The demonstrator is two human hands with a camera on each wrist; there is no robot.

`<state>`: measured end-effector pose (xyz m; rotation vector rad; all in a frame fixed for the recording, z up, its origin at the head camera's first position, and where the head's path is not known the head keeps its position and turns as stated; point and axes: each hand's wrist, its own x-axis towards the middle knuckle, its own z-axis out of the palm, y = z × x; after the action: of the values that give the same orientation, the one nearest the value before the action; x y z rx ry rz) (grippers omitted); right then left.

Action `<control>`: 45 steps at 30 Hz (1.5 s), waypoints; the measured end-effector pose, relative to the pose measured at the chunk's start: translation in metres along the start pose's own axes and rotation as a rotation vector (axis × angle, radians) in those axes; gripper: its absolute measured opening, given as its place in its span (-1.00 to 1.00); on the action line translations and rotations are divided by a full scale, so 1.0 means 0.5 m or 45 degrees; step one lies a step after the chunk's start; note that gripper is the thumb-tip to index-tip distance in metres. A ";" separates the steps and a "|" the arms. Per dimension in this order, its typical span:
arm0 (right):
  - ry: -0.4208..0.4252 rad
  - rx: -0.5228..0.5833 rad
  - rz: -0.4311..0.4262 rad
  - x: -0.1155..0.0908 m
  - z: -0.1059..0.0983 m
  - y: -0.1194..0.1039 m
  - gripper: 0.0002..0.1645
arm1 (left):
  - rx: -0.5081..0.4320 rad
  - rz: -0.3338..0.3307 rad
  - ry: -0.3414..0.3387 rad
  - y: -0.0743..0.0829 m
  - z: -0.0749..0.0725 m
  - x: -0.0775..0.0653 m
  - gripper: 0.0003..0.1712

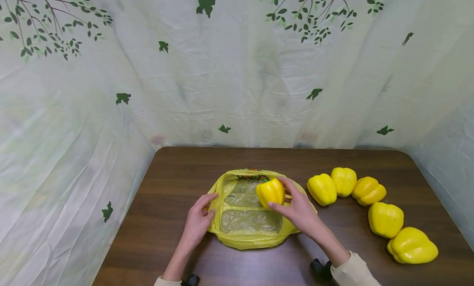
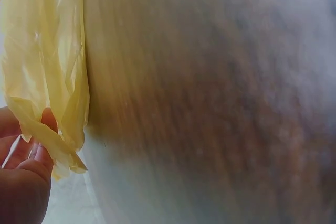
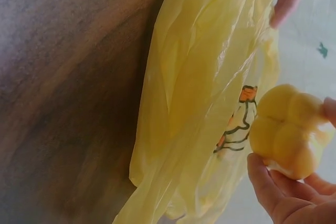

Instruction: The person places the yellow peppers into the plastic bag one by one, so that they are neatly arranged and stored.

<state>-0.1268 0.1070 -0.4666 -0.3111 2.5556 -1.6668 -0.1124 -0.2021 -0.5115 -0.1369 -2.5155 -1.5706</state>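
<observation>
A yellow plastic bag (image 1: pixel 255 240) lies with its mouth spread wide, its printed far side showing inside. My right hand (image 1: pixel 301 208) grips a yellow bell pepper (image 1: pixel 270 193) between thumb and fingers, over the right part of the bag's opening. In the right wrist view the pepper (image 3: pixel 289 129) shows its lobed end, beside the bag's wall (image 3: pixel 194 77). At the bag's left rim, my left hand (image 1: pixel 200 218) pinches the thin plastic. The left wrist view has the thumb and fingers (image 2: pixel 32 169) around a fold of the bag (image 2: pixel 47 61).
Several more yellow bell peppers (image 1: pixel 386 219) curve along the right side of the brown wooden table (image 1: pixel 177 170). A pale curtain (image 1: pixel 237 72) with leaf prints hangs behind and at both sides. Dark wrist straps (image 1: pixel 321 268) show near the front edge.
</observation>
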 end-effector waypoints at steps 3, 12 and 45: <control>-0.016 -0.009 -0.018 0.006 0.004 -0.001 -0.01 | 0.003 -0.001 0.002 0.000 0.000 -0.001 -0.43; -0.077 -0.080 -0.065 0.021 0.010 -0.007 -0.02 | -0.004 -0.011 -0.004 0.000 0.000 -0.001 -0.43; -0.424 -0.383 -0.269 0.109 0.021 -0.036 -0.03 | 0.015 -0.067 -0.020 -0.003 -0.002 -0.002 -0.46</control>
<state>-0.1759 0.0795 -0.4519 -0.8284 2.5737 -1.1513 -0.1113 -0.2034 -0.5125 -0.0827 -2.5599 -1.5803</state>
